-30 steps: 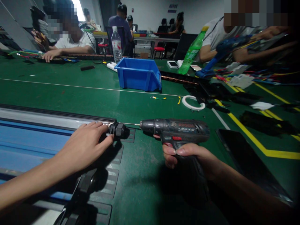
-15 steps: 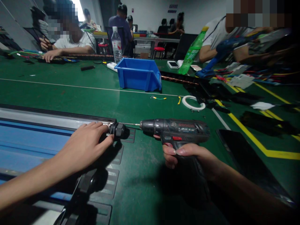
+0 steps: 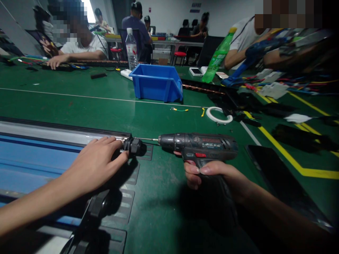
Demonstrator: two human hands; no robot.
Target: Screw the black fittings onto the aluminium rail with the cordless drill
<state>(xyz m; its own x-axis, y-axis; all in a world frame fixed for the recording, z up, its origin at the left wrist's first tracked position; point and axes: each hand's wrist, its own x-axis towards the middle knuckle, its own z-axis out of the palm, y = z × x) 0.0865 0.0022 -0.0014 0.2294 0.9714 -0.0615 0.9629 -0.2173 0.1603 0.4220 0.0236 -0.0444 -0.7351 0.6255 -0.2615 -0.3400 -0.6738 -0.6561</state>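
Observation:
My right hand (image 3: pixel 225 174) is wrapped around the grip of a black cordless drill (image 3: pixel 203 145), a finger at its trigger. The drill lies level, pointing left. Its long thin bit (image 3: pixel 147 139) reaches the end of a long black-edged bar (image 3: pixel 66 131) with a clear strip. My left hand (image 3: pixel 96 164) grips that bar's end, fingers over the top and thumb against a black cable gland (image 3: pixel 134 145). Blue bars (image 3: pixel 29 165) lie in front of it, partly under my left forearm. Slotted black end brackets (image 3: pixel 128 206) stick out on the right.
Beyond the drill stand a blue bin (image 3: pixel 156 84), a water bottle (image 3: pixel 131 49) and a tilted green bottle (image 3: pixel 218 58). A white tape ring (image 3: pixel 208 114) and short wires lie nearer. A dark flat panel (image 3: pixel 280 183) lies right. Co-workers sit across the green table (image 3: pixel 87 95).
The view has shifted very slightly. Both hands and the drill hold almost the same position. At the far left, a co-worker's raised hand has moved a little.

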